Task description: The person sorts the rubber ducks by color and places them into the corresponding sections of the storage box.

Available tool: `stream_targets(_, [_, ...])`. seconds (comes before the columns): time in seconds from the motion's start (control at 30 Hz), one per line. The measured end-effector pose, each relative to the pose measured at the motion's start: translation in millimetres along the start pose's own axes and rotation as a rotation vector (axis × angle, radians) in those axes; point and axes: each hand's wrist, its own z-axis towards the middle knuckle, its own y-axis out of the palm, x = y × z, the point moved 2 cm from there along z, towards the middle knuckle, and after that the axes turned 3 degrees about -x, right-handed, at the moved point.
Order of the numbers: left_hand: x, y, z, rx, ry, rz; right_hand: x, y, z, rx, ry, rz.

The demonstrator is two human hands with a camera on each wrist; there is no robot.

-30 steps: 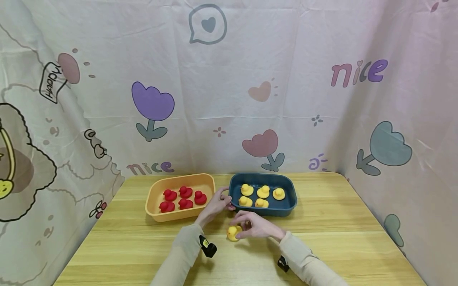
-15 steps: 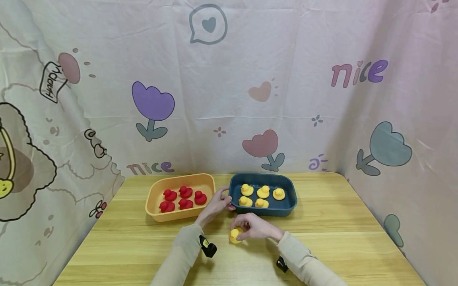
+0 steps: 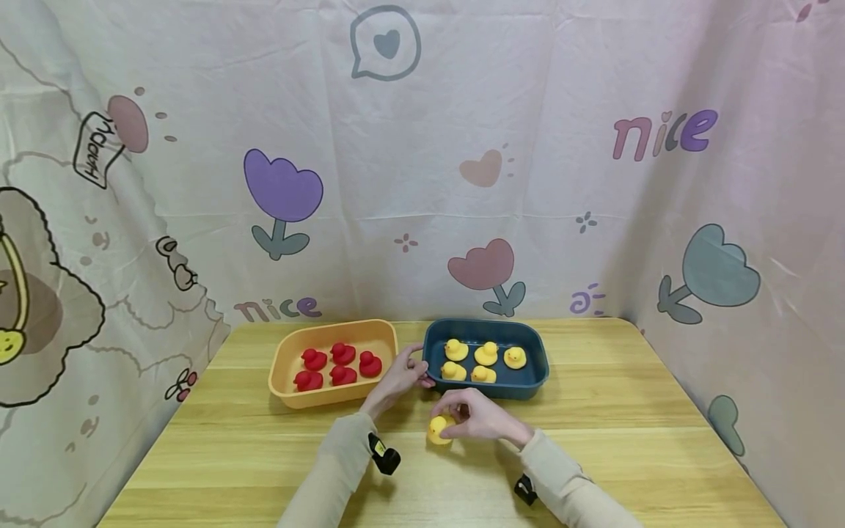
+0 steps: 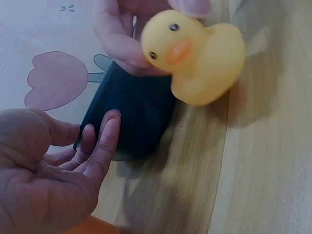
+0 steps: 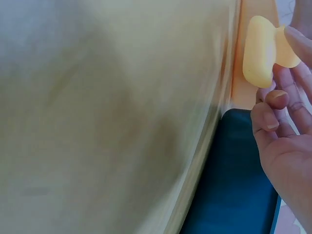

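Observation:
My right hand (image 3: 477, 416) pinches a yellow rubber duck (image 3: 439, 431) between thumb and fingers, in front of the blue tray (image 3: 508, 392). In the left wrist view the duck (image 4: 209, 61) is tilted, its orange beak and black eyes showing. The right wrist view shows its smooth underside, with the duck above the table. My left hand (image 3: 400, 378) holds the blue tray's left end; in the left wrist view its thumb and fingers (image 4: 105, 146) pinch the rim. Several yellow ducks (image 3: 486, 355) sit in that tray, in two rows.
Left of my left hand stands an orange tray (image 3: 290, 400) with several red ducks (image 3: 342, 376) in it. Both trays are near the back of the wooden table (image 3: 231, 469), against a printed curtain (image 3: 396, 161). A black wrist camera (image 3: 385, 456) hangs from my left sleeve.
My right hand has shifted slightly to the right with the yellow duck, whose tilt has changed a little. My left hand and both trays have stayed in place.

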Motion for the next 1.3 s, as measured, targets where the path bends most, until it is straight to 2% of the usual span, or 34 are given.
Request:
stream_targets(0.17, [-1.7, 0.0, 1.8, 0.022, -0.013, 0.013, 1.7, -4.0, -4.9, 0.076, -0.021, -0.003])
stream_targets(0.37, [-1.9, -0.1, 1.5, 0.008, -0.006, 0.013, -1.1, -12.0, -11.3, 0.158, 0.01, 0.014])
stream_targets(0.6, [-2.5, -0.1, 1.6, 0.006, -0.006, 0.021, -8.5, -28.5, -15.8, 0.259, -0.033, 0.01])
stream_targets(0.97, [-3.1, 0.8, 0.2, -0.012, 0.025, 0.0, -11.1, -57.2, -28.9, 0.37, 0.025, 0.007])
stream_targets(1.2, [-2.3, 0.6, -1.1, -0.006, 0.037, 0.005, 1.8, -75.2, -41.5, 0.484, -0.017, -0.064])
stream_targets(1.3, [-2.4, -0.4, -1.0, -0.004, 0.037, 0.001, 9.2, -83.3, -48.5, 0.519, -0.003, -0.061])
